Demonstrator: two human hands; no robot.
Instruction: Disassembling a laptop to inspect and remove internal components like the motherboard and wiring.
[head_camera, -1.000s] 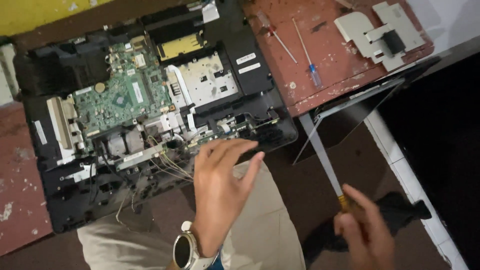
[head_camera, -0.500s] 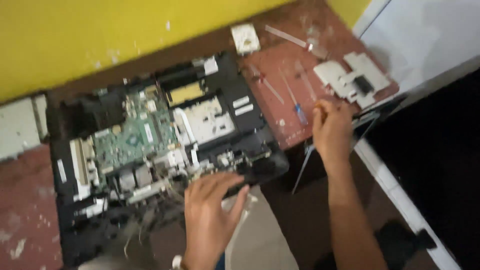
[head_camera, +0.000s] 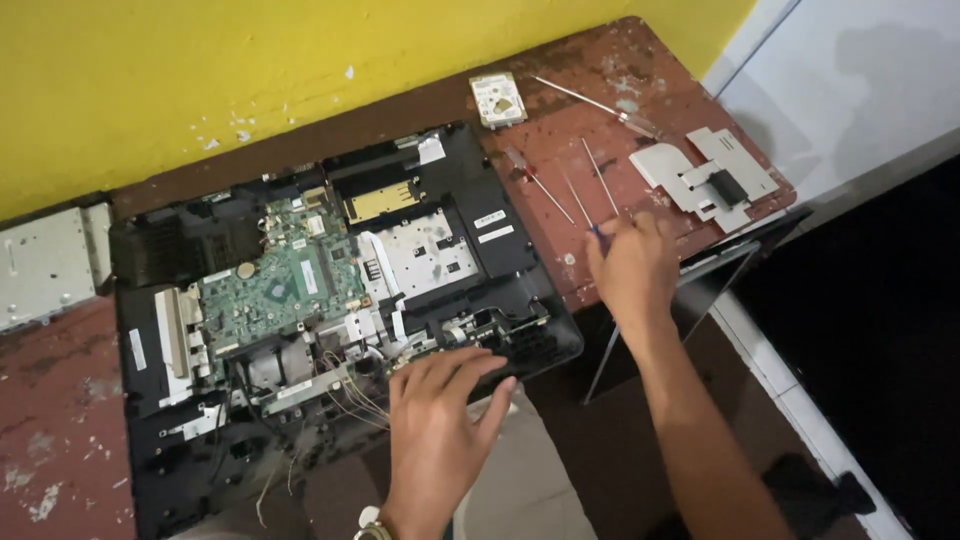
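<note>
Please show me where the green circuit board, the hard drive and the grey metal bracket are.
green circuit board (head_camera: 275, 290), head view, middle of the board.
hard drive (head_camera: 498, 98), head view, centre of its top face.
grey metal bracket (head_camera: 685, 170), head view, left flat part.

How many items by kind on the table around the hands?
Screwdrivers: 4
Opened laptop chassis: 1
Hard drive: 1
Grey cover plate: 1
Optical drive: 1
Total: 8
Right hand at the screwdrivers; left hand on the chassis.

The wall (head_camera: 200, 70) is yellow, the table (head_camera: 640, 80) reddish-brown with pale flecks. The laptop shell (head_camera: 450, 180) is black, its circuit board (head_camera: 275, 290) green, the cover plate (head_camera: 690, 170) grey.
</note>
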